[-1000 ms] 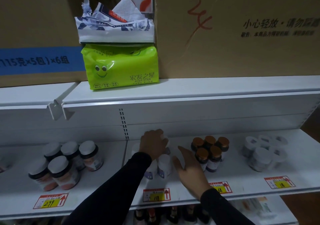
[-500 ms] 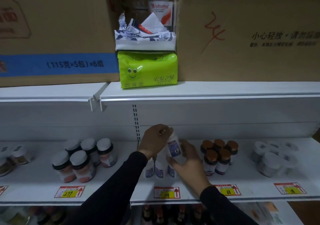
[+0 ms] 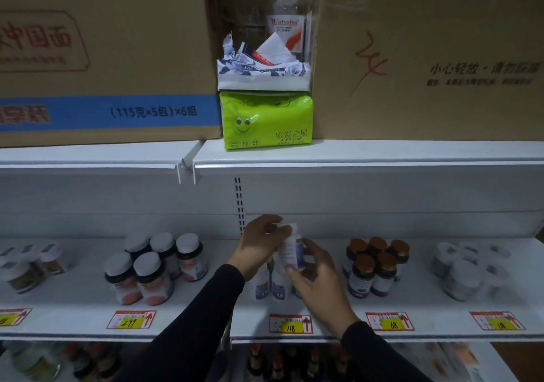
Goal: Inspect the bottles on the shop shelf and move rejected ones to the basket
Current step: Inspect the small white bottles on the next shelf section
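Note:
I hold a small white bottle with a blue-purple label above the middle shelf. My left hand grips its top and upper side. My right hand cups its lower right side with spread fingers. Below the lifted bottle stand more white bottles of the same kind, partly hidden by my hands. To the right is a cluster of dark bottles with copper caps. On the left stands a group of white-capped bottles with orange contents. No basket is in view.
White tubs sit at the far right, small jars at the far left. Yellow price tags line the shelf edge. Tissue packs and cardboard boxes fill the top shelf. Dark bottles stand on the shelf below.
My left hand lifted a white bottle off the shelf, and my right hand came up from the shelf to take its lower side. The view shifted to the left.

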Demonstrator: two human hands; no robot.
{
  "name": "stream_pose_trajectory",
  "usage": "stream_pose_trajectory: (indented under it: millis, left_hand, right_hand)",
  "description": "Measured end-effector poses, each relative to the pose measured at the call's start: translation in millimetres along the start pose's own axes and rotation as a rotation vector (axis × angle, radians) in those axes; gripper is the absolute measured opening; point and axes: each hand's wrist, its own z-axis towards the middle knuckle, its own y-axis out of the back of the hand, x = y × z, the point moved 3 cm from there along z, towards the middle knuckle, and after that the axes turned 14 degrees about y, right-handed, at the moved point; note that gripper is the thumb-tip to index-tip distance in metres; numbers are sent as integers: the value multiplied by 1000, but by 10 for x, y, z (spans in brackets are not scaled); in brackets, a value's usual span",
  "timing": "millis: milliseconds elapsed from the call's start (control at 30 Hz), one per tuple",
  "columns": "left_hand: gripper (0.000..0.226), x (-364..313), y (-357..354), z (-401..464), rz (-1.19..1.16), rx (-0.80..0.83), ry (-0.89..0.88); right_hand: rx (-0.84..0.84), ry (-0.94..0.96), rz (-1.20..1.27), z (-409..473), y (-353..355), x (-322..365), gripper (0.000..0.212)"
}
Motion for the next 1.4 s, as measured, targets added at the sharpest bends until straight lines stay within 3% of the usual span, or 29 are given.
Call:
stream_pose_trajectory:
  millis: [133,300,400,500,600,667,867,1033,1200,1400]
  left_hand:
    - [41,-7,-2,-58,-89,-1,24]
    - [12,-64,12,-175,-89,61,-2]
    - [9,-72,24,-187,-114,93,10]
    - [11,-86,28,-210,-126,85,-3]
    - [28,-70,28,-204,-134,51,-6]
    - [35,-62,35,-200,-128,43,2]
    - [27,-53,73,-196,-115,94,14]
    - [33,-67,71,-191,-116,30,8]
    - [18,-67,56,-209,-136,80,14]
    - [31,-49,66,-200,-163,110,36]
  right_hand:
    - [-20,-6,-5,0,-25,16,62]
    - [2,9,76,-5,-45,99,43]
    - [34,20,65,-2,-51,120,40]
    - [16,10,50,-2,-78,86,54]
    - [-18,4,5,2,-83,60,65]
    - [-15,11,3,-2,-74,67,55]
    - [20,-15,54,-13,-74,91,34]
    - [-4,-14,39,-8,-89,20,62]
    - [-20,-22,56,-14,-60,42,37]
    - [2,-47,69,-13,-63,64,37]
